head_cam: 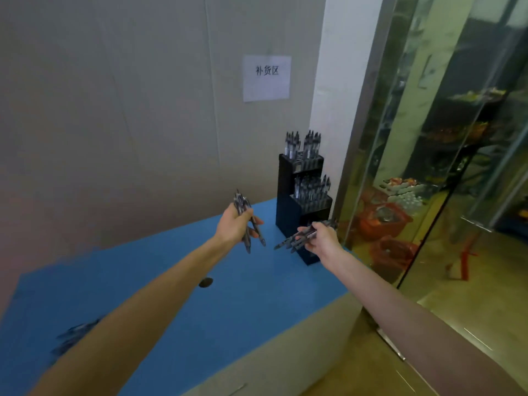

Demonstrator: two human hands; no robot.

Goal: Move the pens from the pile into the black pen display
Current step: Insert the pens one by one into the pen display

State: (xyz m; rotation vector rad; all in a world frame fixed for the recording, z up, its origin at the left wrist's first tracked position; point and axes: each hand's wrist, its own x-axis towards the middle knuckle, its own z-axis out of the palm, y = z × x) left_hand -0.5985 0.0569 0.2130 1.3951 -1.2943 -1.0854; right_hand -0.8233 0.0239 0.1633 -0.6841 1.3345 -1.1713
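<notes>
A black tiered pen display [287, 212] stands at the far right corner of the blue table [217, 307], with several pens upright in its top and middle tiers. My left hand [233, 228] grips a bunch of pens [248, 221], held roughly upright just left of the display. In front of the display's lowest tier, my right hand [321, 237] grips another bunch of pens [297, 238], their tips pointing left. The pile of pens [74, 335] lies blurred at the table's near left, partly hidden by my left forearm.
A small dark round object [206, 282] lies on the table between my arms. A grey wall with a white paper sign [267, 78] backs the table. A glass partition [445, 155] stands close on the right, with red baskets behind it.
</notes>
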